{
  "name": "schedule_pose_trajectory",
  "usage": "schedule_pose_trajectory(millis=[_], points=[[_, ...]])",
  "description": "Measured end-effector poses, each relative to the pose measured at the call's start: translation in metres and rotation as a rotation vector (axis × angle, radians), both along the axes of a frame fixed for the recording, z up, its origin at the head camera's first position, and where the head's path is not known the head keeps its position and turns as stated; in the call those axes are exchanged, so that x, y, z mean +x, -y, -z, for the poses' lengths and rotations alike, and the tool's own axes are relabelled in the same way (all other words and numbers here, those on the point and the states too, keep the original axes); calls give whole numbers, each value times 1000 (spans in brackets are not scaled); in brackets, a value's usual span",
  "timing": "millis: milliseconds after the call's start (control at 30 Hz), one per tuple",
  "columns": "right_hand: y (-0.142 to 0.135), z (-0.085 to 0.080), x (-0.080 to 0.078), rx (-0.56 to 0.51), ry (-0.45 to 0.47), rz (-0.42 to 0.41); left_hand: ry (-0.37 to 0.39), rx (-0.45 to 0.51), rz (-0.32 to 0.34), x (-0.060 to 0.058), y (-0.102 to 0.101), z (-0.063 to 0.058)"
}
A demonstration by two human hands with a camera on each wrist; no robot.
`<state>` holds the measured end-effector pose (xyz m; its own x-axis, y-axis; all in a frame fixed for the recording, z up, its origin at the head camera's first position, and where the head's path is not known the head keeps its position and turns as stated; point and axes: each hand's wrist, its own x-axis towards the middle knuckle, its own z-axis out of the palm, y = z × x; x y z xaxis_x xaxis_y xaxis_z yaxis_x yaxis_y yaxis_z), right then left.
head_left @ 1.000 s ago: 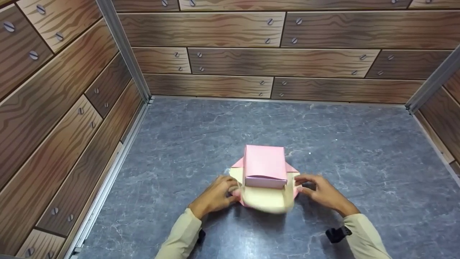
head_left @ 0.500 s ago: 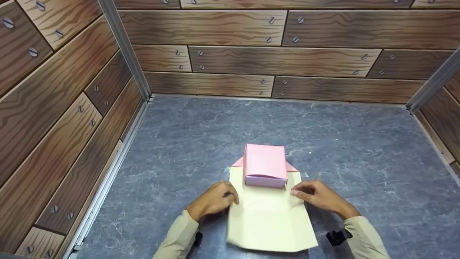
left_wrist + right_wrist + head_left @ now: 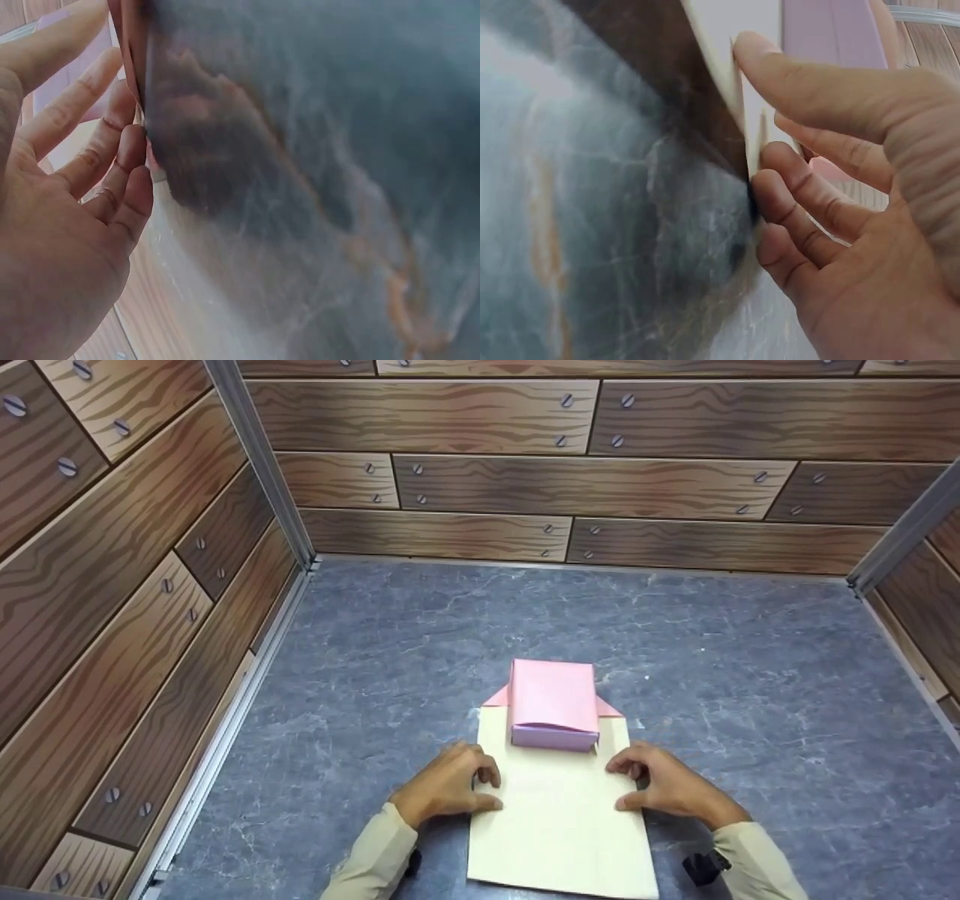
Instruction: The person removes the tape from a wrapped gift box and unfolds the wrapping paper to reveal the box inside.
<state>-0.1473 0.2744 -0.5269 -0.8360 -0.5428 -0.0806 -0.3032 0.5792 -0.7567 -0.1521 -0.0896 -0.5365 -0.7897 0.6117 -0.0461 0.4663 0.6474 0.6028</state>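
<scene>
A cream card sheet (image 3: pixel 559 832) with creases lies unfolded on the grey surface, its two pink corners (image 3: pixel 495 699) showing at the far end. On its far part stands a small pink box (image 3: pixel 553 696) with a lilac front side. My left hand (image 3: pixel 450 780) rests at the sheet's left edge, thumb and fingertips touching the card. At the right edge, my right hand (image 3: pixel 664 781) touches the card in the same way, fingers loosely bent and thumb apart from them. Close up, the left hand's fingers (image 3: pixel 97 150) and the right hand's fingers (image 3: pixel 802 187) lie against the card's edge.
The grey marbled tabletop (image 3: pixel 375 660) spreads around the card. Wood-plank panels stand at the back (image 3: pixel 480 484) and left (image 3: pixel 150 585), with another at the right. A metal rail (image 3: pixel 225 750) runs along the left side.
The near part of the card, folded up and blurred a second ago, has swung down toward me and now lies flat. Both hands shifted slightly nearer along its edges; the pink box stayed put.
</scene>
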Motion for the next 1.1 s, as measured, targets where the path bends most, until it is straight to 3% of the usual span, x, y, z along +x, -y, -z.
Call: schedule_pose_trajectory(millis=[267, 433, 767, 933, 1100], points=[[0, 0, 2, 64, -47, -14, -48, -70, 23, 0, -2, 1], [6, -6, 4, 29, -106, 5, -119, -119, 51, 4, -8, -10], [31, -24, 12, -181, -205, 86, -334, 73, 93, 14, -34, -41], [44, -25, 13, -298, -274, 67, -373, 121, 167, 13, -46, -39], [51, -23, 12, -270, -322, 69, -414, 57, 198, 10, -54, -34]])
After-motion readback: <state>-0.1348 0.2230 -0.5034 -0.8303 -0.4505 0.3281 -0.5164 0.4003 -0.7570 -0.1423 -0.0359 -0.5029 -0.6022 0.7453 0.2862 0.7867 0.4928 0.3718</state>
